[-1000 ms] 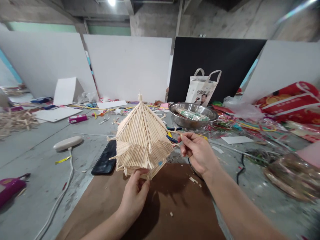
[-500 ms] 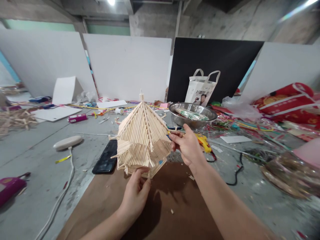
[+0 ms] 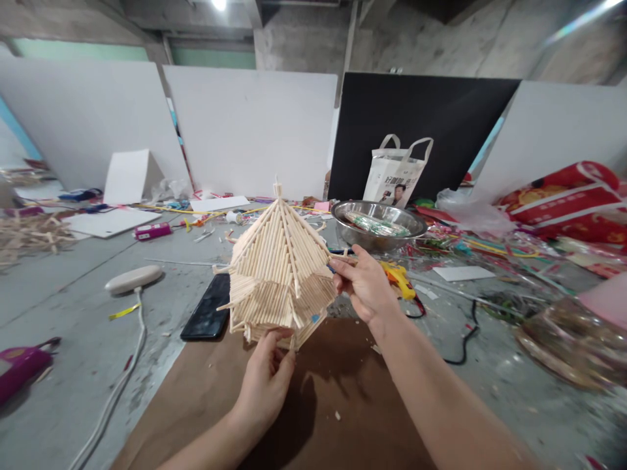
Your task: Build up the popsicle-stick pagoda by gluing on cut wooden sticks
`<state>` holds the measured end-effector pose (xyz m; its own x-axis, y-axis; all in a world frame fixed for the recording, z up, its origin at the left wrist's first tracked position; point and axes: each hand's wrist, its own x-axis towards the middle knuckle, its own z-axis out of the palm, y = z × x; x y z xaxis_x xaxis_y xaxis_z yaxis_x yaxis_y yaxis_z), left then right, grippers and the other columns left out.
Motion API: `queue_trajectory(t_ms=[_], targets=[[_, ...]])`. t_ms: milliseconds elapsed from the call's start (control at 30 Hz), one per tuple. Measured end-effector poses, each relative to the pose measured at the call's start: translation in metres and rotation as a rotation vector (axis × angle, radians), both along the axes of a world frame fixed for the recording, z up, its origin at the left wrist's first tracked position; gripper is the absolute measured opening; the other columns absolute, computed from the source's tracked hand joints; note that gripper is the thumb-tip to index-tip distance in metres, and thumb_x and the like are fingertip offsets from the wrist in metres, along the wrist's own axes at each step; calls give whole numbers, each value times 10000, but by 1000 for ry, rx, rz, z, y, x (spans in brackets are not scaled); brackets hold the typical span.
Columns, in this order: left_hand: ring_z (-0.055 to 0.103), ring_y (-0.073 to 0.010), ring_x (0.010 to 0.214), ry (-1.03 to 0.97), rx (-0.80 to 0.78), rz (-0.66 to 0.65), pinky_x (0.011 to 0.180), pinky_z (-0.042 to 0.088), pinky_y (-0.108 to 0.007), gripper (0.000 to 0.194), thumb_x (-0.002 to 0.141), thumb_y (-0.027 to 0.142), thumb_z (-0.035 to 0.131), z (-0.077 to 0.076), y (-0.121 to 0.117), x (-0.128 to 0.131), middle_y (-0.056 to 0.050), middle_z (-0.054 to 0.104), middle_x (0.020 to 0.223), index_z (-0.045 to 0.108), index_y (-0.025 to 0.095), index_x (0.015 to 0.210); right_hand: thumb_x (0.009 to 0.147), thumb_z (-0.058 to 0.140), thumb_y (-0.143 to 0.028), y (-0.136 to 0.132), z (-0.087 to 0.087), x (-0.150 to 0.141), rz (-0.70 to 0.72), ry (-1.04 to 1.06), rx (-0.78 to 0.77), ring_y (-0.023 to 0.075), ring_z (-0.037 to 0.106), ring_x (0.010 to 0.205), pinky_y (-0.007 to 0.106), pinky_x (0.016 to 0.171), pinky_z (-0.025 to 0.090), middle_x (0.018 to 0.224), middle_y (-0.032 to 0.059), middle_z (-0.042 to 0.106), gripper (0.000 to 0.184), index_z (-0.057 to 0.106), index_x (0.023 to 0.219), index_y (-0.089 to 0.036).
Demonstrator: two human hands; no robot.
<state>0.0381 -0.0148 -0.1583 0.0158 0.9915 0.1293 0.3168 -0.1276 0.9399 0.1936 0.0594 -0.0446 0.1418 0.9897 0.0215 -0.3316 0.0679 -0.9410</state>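
Far left: purple tool (image 3: 22, 369), cut off by the edge of view; then white oval device (image 3: 133, 279) with trailing cable.

Left of centre: black phone (image 3: 203, 316), flat, just beside the model in view.

Centre: stick model (image 3: 274, 261), pale, many-sided, with peaked roof above a flared lower tier. Located in front of the body, over the far part of a brown sheet (image 3: 196, 405); seemingly raised, judging by the shadow, though any contact beneath cannot be told. Looks light for its bulk; probably rigid along each stick, brittle at the joints. Likely dry and not slippery. Weakest, by appearance, at thin projecting ends and slender tip; unfit for squeezing or lifting there. Best taken low, by the thick base layers, with a second light support opposite; roof slopes better left unpressed.

Lower front edge: left hand (image 3: 262, 382), fingers and thumb pinched on the base, beneath the lower tier. Sound hold, if a little forward for balance.

Right eave corner: right hand (image 3: 369, 287), fingers drawn in on the corner around a projecting stick; exact contact partly hidden. Calls for gentle pressure only, for fear of snapping.

Right: yellow glue gun (image 3: 402, 282), just beyond the right hand; steel bowl (image 3: 379, 243), further back, with wrapped sticks inside.
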Motion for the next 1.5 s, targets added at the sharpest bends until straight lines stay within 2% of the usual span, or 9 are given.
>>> queue_trajectory(t_ms=[233, 833, 1167, 1500], targets=[[438, -99, 503, -18, -15, 7, 472, 336, -199, 259, 750, 288, 472, -1, 1, 0, 34, 453, 583, 511, 152, 967, 604, 639, -136, 0, 0, -1, -18, -18, -1, 69, 433, 335, 177, 333, 334, 524, -83, 537, 893, 116, 1327, -97], [438, -95, 521, -41, -27, 0, 489, 336, -203, 260, 754, 285, 472, -2, 0, -1, 15, 479, 644, 503, 152, 975, 582, 646, -124, 1, -1, 1, -11, -10, 9, 59, 449, 354, 175, 355, 360, 544, -97, 534, 897, 154, 1331, -141], [447, -95, 524, -33, -25, -3, 489, 341, -204, 257, 753, 271, 465, -1, 0, 0, 13, 487, 642, 505, 153, 978, 588, 644, -120, 2, -4, 1, -12, 4, 48, 62, 442, 359, 175, 357, 361, 541, -84, 566, 926, 107, 1341, -90], [440, -97, 527, -36, -27, -14, 494, 342, -208, 257, 765, 279, 452, -1, -1, 0, 13, 481, 645, 491, 153, 985, 595, 648, -187, 5, -5, -1, -46, -54, 47, 60, 436, 340, 178, 358, 365, 485, -112, 524, 872, 183, 1331, -138]])
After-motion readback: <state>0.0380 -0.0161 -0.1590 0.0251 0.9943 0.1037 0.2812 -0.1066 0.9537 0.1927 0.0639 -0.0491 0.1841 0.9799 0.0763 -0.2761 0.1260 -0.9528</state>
